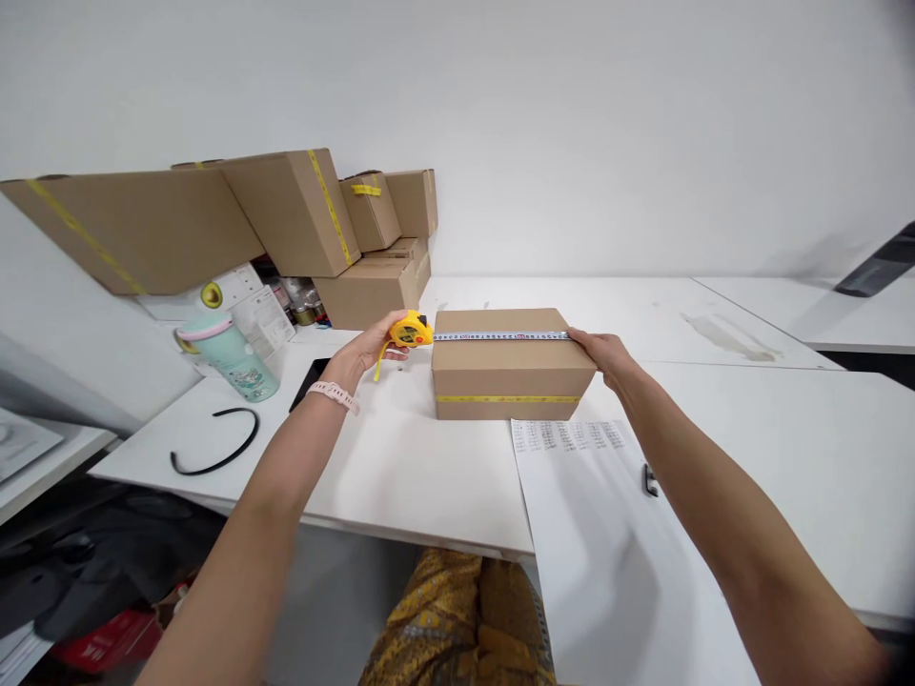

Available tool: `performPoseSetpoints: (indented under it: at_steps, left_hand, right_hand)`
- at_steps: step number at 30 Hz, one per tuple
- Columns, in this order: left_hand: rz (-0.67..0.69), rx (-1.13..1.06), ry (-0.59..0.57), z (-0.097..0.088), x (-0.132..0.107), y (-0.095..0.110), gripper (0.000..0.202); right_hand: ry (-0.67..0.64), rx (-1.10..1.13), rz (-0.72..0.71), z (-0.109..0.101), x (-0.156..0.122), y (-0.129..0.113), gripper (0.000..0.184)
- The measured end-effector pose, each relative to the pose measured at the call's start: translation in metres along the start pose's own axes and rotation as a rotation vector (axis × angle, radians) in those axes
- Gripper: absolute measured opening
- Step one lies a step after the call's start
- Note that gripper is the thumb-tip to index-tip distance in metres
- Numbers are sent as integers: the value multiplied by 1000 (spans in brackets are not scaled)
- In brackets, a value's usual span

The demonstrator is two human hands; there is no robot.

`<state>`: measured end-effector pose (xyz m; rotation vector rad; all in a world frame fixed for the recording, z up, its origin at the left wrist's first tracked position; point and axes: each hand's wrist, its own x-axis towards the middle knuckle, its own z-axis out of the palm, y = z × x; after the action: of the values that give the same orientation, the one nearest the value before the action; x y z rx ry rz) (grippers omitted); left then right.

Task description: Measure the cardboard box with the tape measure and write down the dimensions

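Observation:
A brown cardboard box (506, 358) with a strip of yellow tape along its front side rests on the white table. My left hand (376, 343) is closed around a yellow tape measure (410, 331) just past the box's left end. The pulled-out blade (500, 335) lies across the box's top from left to right. At the right end my right hand (600, 351) pinches the blade's tip against the box edge. A yellow wrist strap hangs from the tape measure case.
Several cardboard boxes (286, 210) are stacked at the back left. Nearer stand a mint tumbler (233, 357) and a black headband (218, 467). A large paper sheet (593, 553) with handwriting and a small black clip (650, 480) lie in front of the box.

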<state>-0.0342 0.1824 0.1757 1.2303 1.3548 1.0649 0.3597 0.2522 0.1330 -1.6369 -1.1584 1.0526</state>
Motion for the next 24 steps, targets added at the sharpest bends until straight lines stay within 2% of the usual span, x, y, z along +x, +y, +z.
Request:
performPoseSetpoints:
  at_steps: [4, 7, 9, 11, 14, 15, 17, 19, 21, 24]
  left_hand:
    - [62, 57, 6, 7, -11, 10, 55]
    - [128, 88, -19, 11, -31, 24, 50]
    - [164, 126, -86, 16, -52, 31, 44]
    - [167, 155, -221, 29, -79, 30, 41]
    - [40, 32, -485, 70, -122, 13, 47]
    - [-34, -41, -545, 88, -135, 4, 48]
    - [-93, -240, -604, 129, -154, -14, 50]
    - [-103, -432, -573, 167, -161, -25, 52]
    - [-74, -529, -480, 194, -157, -26, 54]
    - [-29, -554, -368, 212, -141, -14, 55]
  right_hand:
    - [46, -71, -52, 1, -4, -4, 26]
    - [61, -94, -79, -3, -3, -7, 30]
    - [57, -80, -104, -7, -1, -12, 31]
    - [49, -35, -180, -10, 2, -20, 30]
    - [-6, 17, -361, -4, 1, -38, 30]
    - [-50, 5, -416, 2, 0, -46, 30]
    - [-158, -72, -482, 17, -6, -59, 28]
    - [-251, -176, -473, 32, -13, -70, 29]
    - [-287, -240, -397, 44, -18, -77, 31]
    - [-249, -237, -241, 52, -17, -80, 42]
